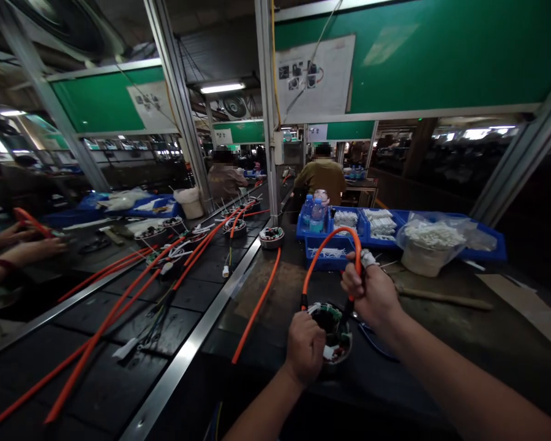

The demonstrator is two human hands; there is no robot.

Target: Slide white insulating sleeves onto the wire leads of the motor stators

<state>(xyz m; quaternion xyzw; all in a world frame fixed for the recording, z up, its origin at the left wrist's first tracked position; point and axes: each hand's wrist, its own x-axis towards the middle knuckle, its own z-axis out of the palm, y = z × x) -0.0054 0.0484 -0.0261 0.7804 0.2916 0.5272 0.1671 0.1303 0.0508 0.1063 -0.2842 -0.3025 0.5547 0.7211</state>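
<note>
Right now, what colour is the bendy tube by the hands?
The tube is bright orange, clearest in the head view.

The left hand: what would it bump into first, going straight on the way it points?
Most likely the ring-shaped part: the left hand seems to touch its left side, though depth is unclear.

The one camera sits on the person's head. It looks forward and down, from above and behind the left grip [305, 346] and the right grip [371, 291]. Both grips are close, low in the view. The dark surface [487, 331] spreads around them. Far past the grips, it sees a person's back [321, 180]. Above them hangs a big green board [441, 61].
</note>
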